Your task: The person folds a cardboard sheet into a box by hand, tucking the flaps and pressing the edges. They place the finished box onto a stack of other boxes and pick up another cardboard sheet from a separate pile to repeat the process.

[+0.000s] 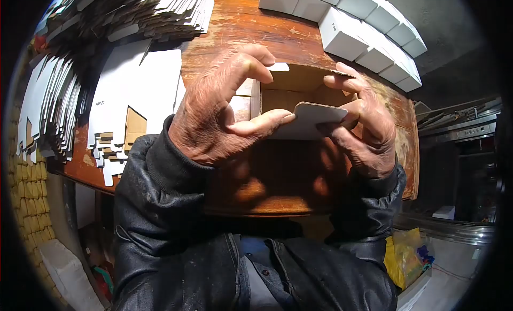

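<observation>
An open cardboard box [283,94], brown inside and white outside, stands between my two hands with its opening showing. My left hand [219,105] is curved round its left side, the thumb on the near edge by the white flap [315,118] and the fingers at a small white tab [279,67]. On the right, my right hand [368,124] has its fingers bent round the box's right side, with some at the near flap and others by the far right tab. The box's underside is hidden.
Finished white boxes [347,38] stand in rows at the back right of the wooden table [240,22]. Flat white cardboard blanks [133,81] lie in piles on the left, with a taller stack [176,11] behind. A yellow bag [403,257] sits low on the right.
</observation>
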A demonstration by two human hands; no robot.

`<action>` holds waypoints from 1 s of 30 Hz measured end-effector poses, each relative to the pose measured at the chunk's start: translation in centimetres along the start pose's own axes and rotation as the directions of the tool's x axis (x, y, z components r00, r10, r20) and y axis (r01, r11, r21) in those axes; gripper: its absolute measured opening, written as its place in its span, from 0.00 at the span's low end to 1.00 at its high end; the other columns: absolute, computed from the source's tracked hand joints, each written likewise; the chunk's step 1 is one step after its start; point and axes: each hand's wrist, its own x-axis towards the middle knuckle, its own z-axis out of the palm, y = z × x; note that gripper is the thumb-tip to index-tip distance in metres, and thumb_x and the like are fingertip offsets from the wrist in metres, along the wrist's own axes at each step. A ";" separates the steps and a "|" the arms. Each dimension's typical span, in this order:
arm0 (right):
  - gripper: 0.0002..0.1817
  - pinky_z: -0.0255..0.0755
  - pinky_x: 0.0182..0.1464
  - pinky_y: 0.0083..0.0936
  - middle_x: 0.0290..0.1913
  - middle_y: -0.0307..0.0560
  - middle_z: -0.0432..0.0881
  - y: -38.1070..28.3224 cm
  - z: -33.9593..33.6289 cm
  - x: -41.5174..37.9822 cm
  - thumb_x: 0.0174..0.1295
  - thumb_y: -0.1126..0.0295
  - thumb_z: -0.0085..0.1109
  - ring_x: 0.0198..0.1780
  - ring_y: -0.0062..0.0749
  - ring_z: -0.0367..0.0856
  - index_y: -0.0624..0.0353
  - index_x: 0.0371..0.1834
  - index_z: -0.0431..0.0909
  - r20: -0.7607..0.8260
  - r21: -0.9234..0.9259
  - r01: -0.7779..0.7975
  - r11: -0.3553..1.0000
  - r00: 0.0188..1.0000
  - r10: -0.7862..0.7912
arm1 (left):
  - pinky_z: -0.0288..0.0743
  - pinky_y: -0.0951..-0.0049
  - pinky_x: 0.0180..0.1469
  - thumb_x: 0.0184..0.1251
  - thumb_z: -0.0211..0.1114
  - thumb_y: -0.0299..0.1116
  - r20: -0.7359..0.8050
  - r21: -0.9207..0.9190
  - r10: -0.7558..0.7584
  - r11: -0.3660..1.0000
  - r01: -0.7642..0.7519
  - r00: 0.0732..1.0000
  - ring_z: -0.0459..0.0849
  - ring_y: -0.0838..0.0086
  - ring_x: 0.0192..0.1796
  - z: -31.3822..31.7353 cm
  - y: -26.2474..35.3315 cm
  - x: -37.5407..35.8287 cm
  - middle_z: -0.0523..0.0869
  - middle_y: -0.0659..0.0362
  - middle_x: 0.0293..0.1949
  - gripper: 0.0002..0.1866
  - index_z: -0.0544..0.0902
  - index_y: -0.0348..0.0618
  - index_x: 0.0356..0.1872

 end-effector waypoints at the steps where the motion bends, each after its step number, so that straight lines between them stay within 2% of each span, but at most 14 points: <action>1: 0.12 0.64 0.68 0.48 0.51 0.55 0.83 0.0 0.0 0.1 0.43 0.78 0.71 0.65 0.53 0.74 0.59 0.32 0.81 -0.003 -0.029 0.052 0.998 0.999 -0.052 | 0.78 0.61 0.59 0.50 0.81 0.31 0.004 0.013 0.006 1.000 -0.006 1.000 0.81 0.59 0.61 -0.1 0.0 0.0 0.83 0.49 0.55 0.23 0.79 0.42 0.46; 6: 0.13 0.65 0.66 0.54 0.45 0.50 0.83 0.7 0.1 0.6 0.43 0.77 0.73 0.63 0.51 0.78 0.56 0.31 0.79 -0.031 -0.153 0.244 0.958 0.967 -0.251 | 0.77 0.61 0.61 0.52 0.80 0.31 0.045 0.076 0.058 0.995 -0.062 0.997 0.82 0.57 0.60 -0.2 -0.3 0.0 0.85 0.49 0.54 0.21 0.80 0.42 0.45; 9: 0.14 0.66 0.65 0.54 0.37 0.45 0.84 0.1 -1.1 0.5 0.43 0.75 0.77 0.57 0.46 0.83 0.55 0.30 0.79 0.057 -0.301 0.186 0.935 0.982 -0.178 | 0.77 0.61 0.61 0.53 0.79 0.31 0.072 0.071 0.130 0.988 -0.136 0.989 0.82 0.57 0.60 0.2 -0.6 0.2 0.84 0.50 0.55 0.22 0.81 0.42 0.49; 10: 0.14 0.67 0.66 0.54 0.31 0.41 0.83 0.5 -1.3 0.3 0.45 0.71 0.79 0.53 0.45 0.86 0.55 0.30 0.79 0.047 -0.298 0.186 0.936 0.982 -0.180 | 0.78 0.61 0.61 0.54 0.78 0.31 0.077 0.077 0.136 0.987 -0.142 0.988 0.82 0.56 0.60 0.6 -0.5 0.1 0.84 0.50 0.55 0.23 0.81 0.42 0.52; 12: 0.14 0.68 0.65 0.52 0.30 0.41 0.83 0.9 -1.2 0.2 0.45 0.71 0.79 0.53 0.45 0.86 0.55 0.30 0.80 0.043 -0.244 0.168 0.955 0.986 -0.162 | 0.78 0.62 0.59 0.53 0.78 0.32 0.082 0.050 0.156 0.986 -0.161 0.984 0.83 0.57 0.58 1.2 -0.4 0.0 0.83 0.50 0.54 0.28 0.81 0.42 0.58; 13: 0.14 0.69 0.64 0.51 0.30 0.41 0.83 1.1 -1.2 0.1 0.45 0.71 0.78 0.52 0.45 0.86 0.55 0.30 0.80 0.042 -0.215 0.160 0.963 0.987 -0.155 | 0.78 0.62 0.59 0.53 0.78 0.32 0.100 0.049 0.144 0.988 -0.149 0.985 0.83 0.57 0.57 1.2 -0.4 0.0 0.83 0.50 0.54 0.28 0.81 0.42 0.58; 14: 0.14 0.75 0.60 0.43 0.32 0.43 0.84 1.3 -1.2 0.0 0.46 0.72 0.78 0.53 0.46 0.86 0.56 0.32 0.80 0.038 -0.182 0.172 0.968 0.985 -0.168 | 0.78 0.62 0.58 0.54 0.78 0.32 0.119 0.051 0.129 0.989 -0.136 0.984 0.83 0.58 0.56 1.1 -0.4 -0.1 0.83 0.50 0.53 0.28 0.80 0.42 0.58; 17: 0.16 0.79 0.54 0.35 0.37 0.46 0.84 0.6 -0.9 -0.1 0.46 0.73 0.78 0.53 0.46 0.85 0.58 0.35 0.80 0.052 -0.145 0.102 0.984 0.994 -0.096 | 0.78 0.62 0.57 0.54 0.78 0.31 0.151 0.058 0.073 0.995 -0.082 0.986 0.83 0.58 0.55 1.0 0.1 -0.1 0.83 0.50 0.51 0.28 0.81 0.41 0.57; 20: 0.18 0.79 0.52 0.31 0.43 0.51 0.85 1.2 -0.9 0.1 0.45 0.72 0.79 0.53 0.45 0.85 0.58 0.38 0.80 0.063 -0.088 0.161 0.983 0.986 -0.156 | 0.78 0.62 0.56 0.54 0.78 0.30 0.141 0.057 0.080 0.994 -0.088 0.987 0.83 0.58 0.54 1.2 -0.2 0.0 0.84 0.50 0.49 0.27 0.81 0.40 0.56; 24: 0.20 0.78 0.54 0.32 0.51 0.53 0.83 1.5 -0.8 -0.1 0.45 0.71 0.80 0.53 0.43 0.84 0.58 0.40 0.80 0.051 0.010 0.115 0.993 0.992 -0.115 | 0.78 0.62 0.55 0.54 0.78 0.29 0.141 0.005 0.118 0.993 -0.120 0.983 0.83 0.59 0.52 1.3 -1.1 0.0 0.84 0.50 0.48 0.23 0.81 0.41 0.52; 30: 0.22 0.74 0.59 0.35 0.57 0.53 0.81 1.7 -1.2 -0.2 0.46 0.68 0.79 0.56 0.42 0.82 0.59 0.44 0.81 0.116 0.208 0.056 0.977 0.990 -0.081 | 0.78 0.65 0.54 0.56 0.76 0.27 0.167 -0.137 0.018 0.991 0.005 0.986 0.83 0.64 0.52 1.3 -0.8 -0.4 0.85 0.54 0.47 0.17 0.82 0.42 0.47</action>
